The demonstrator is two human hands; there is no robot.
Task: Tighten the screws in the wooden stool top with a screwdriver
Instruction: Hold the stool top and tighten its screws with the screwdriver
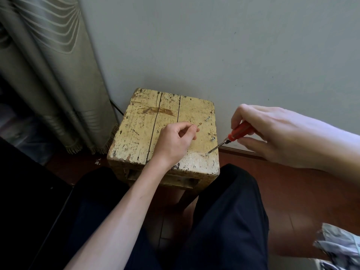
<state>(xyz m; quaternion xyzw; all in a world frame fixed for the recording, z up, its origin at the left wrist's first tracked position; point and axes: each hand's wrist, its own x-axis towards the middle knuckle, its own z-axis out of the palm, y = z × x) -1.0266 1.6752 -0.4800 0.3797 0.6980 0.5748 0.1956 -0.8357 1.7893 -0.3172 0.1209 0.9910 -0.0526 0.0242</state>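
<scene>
Against a pale grey wall (233, 45), with a pleated olive curtain (48, 75) hanging at its left and a red-brown floor (292, 182) below, stands a worn wooden stool. The person's legs in dark trousers (224, 221) flank its near side. At the lower right edge lies something crumpled and grey (339, 248), too blurred to name.

The stool top (136, 123) is yellowed, its paint chipped, with two dark cracks running front to back.

The right hand (272, 133) hovers beyond the stool's right edge, its thumb and forefinger pinching the handle of an orange screwdriver (239, 131) while the remaining fingers stretch out loosely below it. The left hand (175, 141) rests on the middle of the top, fingers curled and thumb meeting forefinger; whether it pinches anything cannot be told.

The screwdriver slants down and to the left, its metal tip set on a screw (208, 152) near the front right corner of the top. Two more screws stand proud of the wood along the right side: a middle screw (213, 138) just behind the tip, and a far screw (207, 119) further back.
</scene>
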